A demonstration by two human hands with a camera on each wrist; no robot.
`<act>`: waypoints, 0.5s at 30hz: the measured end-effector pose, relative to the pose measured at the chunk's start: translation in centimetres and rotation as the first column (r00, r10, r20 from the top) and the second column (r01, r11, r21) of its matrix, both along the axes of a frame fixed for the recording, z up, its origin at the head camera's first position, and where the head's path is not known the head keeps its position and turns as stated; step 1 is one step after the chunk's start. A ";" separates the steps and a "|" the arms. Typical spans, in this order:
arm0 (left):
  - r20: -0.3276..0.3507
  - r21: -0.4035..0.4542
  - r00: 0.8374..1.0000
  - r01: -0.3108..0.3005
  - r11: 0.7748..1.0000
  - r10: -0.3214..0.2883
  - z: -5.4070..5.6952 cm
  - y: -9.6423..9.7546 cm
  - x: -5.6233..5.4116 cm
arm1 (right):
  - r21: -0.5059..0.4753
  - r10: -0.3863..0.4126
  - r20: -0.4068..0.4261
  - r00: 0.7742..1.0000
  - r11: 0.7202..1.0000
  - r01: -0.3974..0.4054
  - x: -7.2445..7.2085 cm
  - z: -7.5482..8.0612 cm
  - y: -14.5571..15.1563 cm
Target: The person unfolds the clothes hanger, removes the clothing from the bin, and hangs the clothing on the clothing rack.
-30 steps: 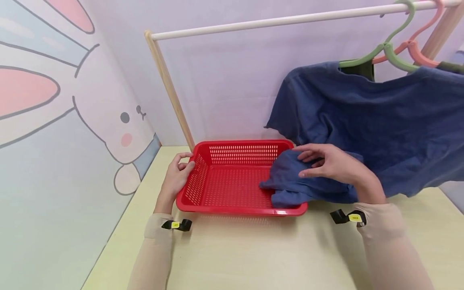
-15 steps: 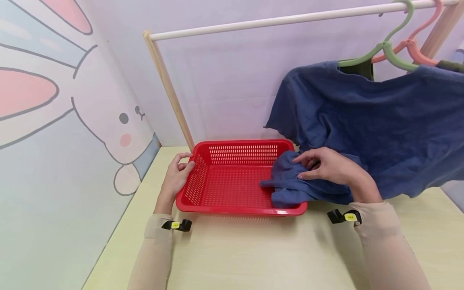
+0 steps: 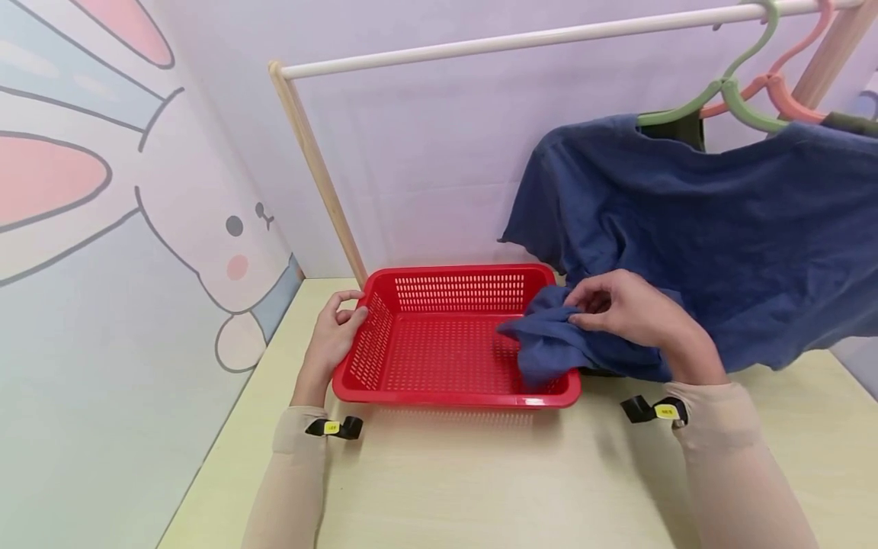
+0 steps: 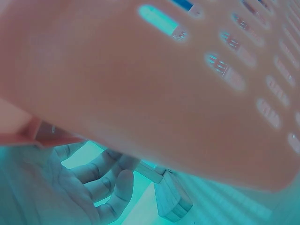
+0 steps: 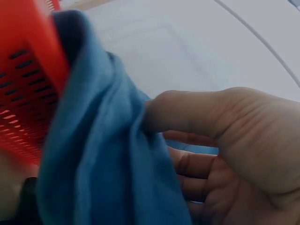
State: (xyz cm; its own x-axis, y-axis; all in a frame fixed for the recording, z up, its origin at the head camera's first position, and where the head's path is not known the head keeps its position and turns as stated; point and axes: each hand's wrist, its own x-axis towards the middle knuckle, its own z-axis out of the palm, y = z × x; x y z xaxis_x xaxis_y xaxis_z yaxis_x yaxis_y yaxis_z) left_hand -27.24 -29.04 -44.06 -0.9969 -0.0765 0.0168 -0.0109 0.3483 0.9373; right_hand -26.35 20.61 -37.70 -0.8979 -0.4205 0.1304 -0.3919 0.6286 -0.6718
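A red plastic basket (image 3: 439, 398) with slotted walls stands on the table. My left hand (image 3: 331, 335) holds its left rim, thumb at the edge; the left wrist view shows the basket's wall (image 4: 131, 89) filling the frame above curled fingers (image 4: 123, 187). A blue shirt (image 3: 713, 229) spreads from a green hanger (image 3: 748, 99) down to the basket's right end, where its gathered part (image 3: 549, 339) lies over the rim. My right hand (image 3: 627, 309) pinches this cloth between thumb and fingers. The right wrist view shows the folds (image 5: 108, 140) bunched at the thumb.
A white rail (image 3: 466, 49) on wooden posts (image 3: 318, 168) runs above and behind the basket. Beside the green hanger, a pink hanger (image 3: 785, 95) carries a dark garment (image 3: 675, 133). A wall (image 3: 226, 427) with a rabbit picture borders the pale table (image 3: 466, 480) on the left.
My right hand has come down onto the cloth and pinched it, then lifted it slightly, bunching it and shifting its lower edge in the basket. My left hand stays on the rim.
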 end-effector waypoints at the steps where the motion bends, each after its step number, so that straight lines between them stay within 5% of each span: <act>1: -0.001 -0.002 1.000 0.000 1.000 0.000 0.0 0.0 0.0 | -0.004 -0.016 -0.025 1.000 1.000 0.016 0.1 0.2 0.2; 8: -0.005 -0.014 1.000 0.006 1.000 -0.006 0.1 0.1 0.0 | -0.142 -0.206 -0.193 0.959 0.973 0.180 1.0 1.6 2.6; 15: -0.005 -0.015 1.000 -0.002 1.000 0.002 0.1 0.2 0.2 | -0.308 -0.469 -0.249 0.848 0.868 0.390 1.9 2.3 5.0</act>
